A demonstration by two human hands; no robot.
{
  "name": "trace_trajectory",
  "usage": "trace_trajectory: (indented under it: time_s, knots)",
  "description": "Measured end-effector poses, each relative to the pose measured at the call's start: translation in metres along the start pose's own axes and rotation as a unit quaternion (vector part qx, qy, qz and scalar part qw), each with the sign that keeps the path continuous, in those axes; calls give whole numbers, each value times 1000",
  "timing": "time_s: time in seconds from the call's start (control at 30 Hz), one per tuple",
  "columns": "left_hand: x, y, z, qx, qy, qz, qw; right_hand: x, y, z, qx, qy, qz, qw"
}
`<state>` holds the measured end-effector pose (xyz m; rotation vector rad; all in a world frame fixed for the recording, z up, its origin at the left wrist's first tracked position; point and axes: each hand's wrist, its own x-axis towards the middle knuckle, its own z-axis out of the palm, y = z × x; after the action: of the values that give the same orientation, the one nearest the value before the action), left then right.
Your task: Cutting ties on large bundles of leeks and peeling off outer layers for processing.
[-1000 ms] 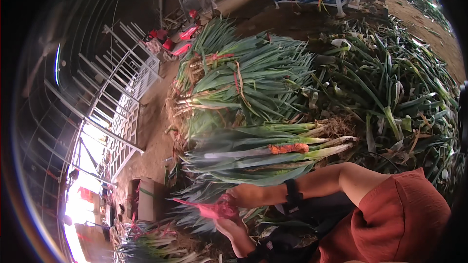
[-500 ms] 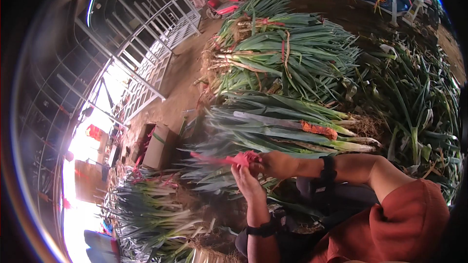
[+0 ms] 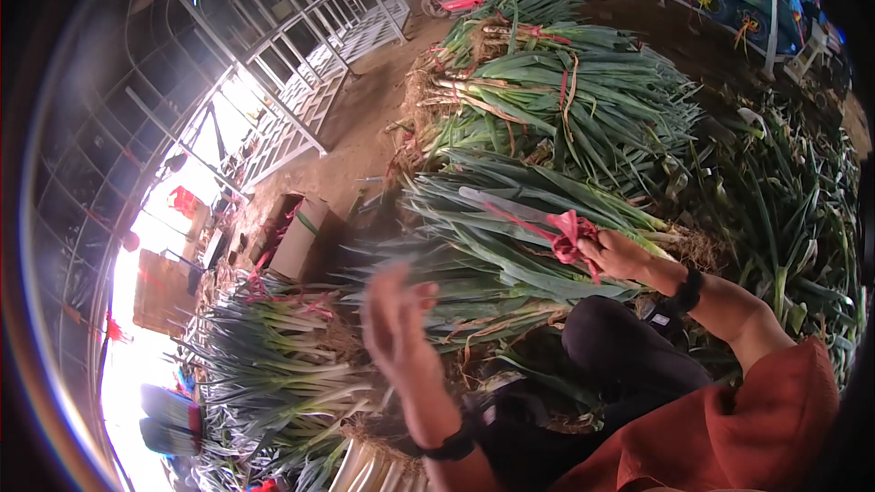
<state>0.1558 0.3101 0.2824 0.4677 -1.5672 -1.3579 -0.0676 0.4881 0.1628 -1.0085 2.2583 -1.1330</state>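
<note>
Grips a bunch of pink ties point(image 3: 567, 235) in the right hand point(image 3: 622, 257), with fingers curled in and partly hidden by the loops, over the leaves of a leek bundle point(image 3: 533, 264). Cannot tell about contact between ties and leaves. Holds the left hand point(image 3: 392, 323) raised and open near the blurred leaf tips, with fingers too smeared to count. Covers the right end of a long grey strip point(image 3: 497, 204) with ties and hand. Kneels or sits, hard to tell which, in a rust-red garment point(image 3: 711, 428) cut off below. Faces tied leeks point(image 3: 592, 91) beyond, partly overlapped by nearer leaves.
</note>
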Motion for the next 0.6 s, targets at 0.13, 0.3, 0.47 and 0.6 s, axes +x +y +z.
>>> trace_trajectory:
  time_s: [0.13, 0.3, 0.47, 0.6]
  knots:
    - [21, 84, -13, -5, -86, 292, 952, -14, 30, -10, 1, 10, 40, 999]
    - [34, 174, -15, 345, -164, 474, 793, -19, 52, -5, -26, 18, 69, 997]
    - [58, 172, -20, 506, -188, 466, 701, -9, 42, -4, -65, 0, -12, 998]
    - [52, 208, -51, 602, -139, 420, 664, -13, 48, 1, -74, 77, -127, 986]
